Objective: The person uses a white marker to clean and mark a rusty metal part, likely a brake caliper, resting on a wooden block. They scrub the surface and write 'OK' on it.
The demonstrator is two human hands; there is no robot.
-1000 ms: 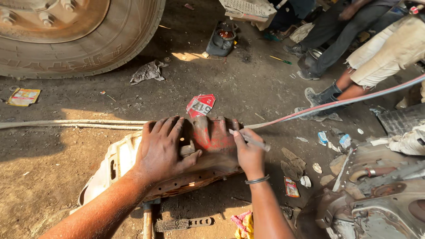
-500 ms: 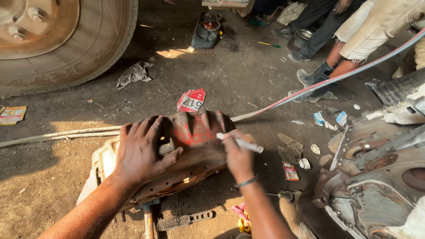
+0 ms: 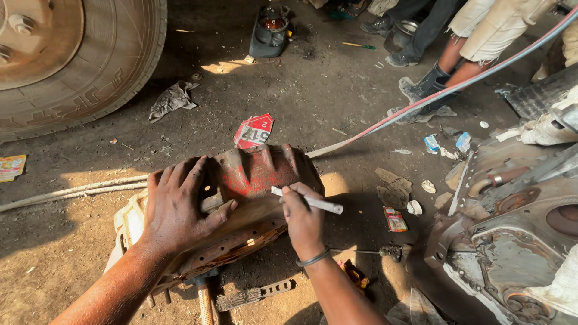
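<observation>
The left hand (image 3: pixel 180 207) lay flat and open on a rusty metal cover (image 3: pixel 253 192), pressing it down. The right hand (image 3: pixel 304 219) gripped a white stick (image 3: pixel 308 201), its tip touching the cover's red patch. A hammer (image 3: pixel 203 295) lay just below the left hand. A big tyre (image 3: pixel 90 60) stood far above it.

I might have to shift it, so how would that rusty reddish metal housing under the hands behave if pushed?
The rusty reddish metal housing looks like thick cast metal, so probably heavy and stiff. It sits tilted on a pale support, so it could rock. The left hand pressing on it suggests it needs steadying.
</observation>
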